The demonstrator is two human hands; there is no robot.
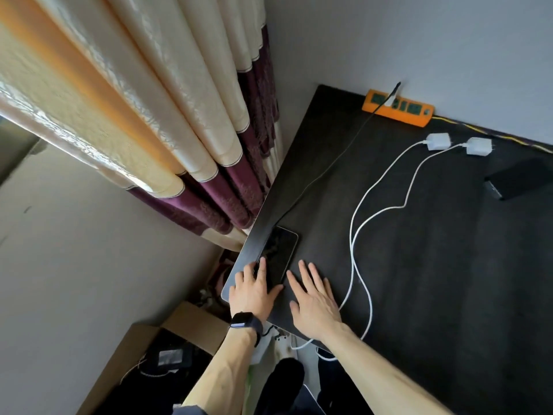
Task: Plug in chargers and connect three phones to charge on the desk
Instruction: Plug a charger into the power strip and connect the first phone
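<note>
Phone (279, 253) lies under left hand (253, 287) fingers, flat; right hand (314, 304) spread beside it on desk (434, 265).

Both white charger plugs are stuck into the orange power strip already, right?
No. In the head view, both white charger plugs lie loose on the dark desk, beside the orange power strip, not in it.

1. One phone (279, 253) lying on the table (449, 280).
2. Two white chargers (438, 141) (478, 146), each with a white cable (356, 223) (389, 209).
3. One black cable (344, 157).
4. One orange power strip (398, 107).
5. Two hands (254, 290) (314, 307).
6. One dark box (520, 179).
</note>
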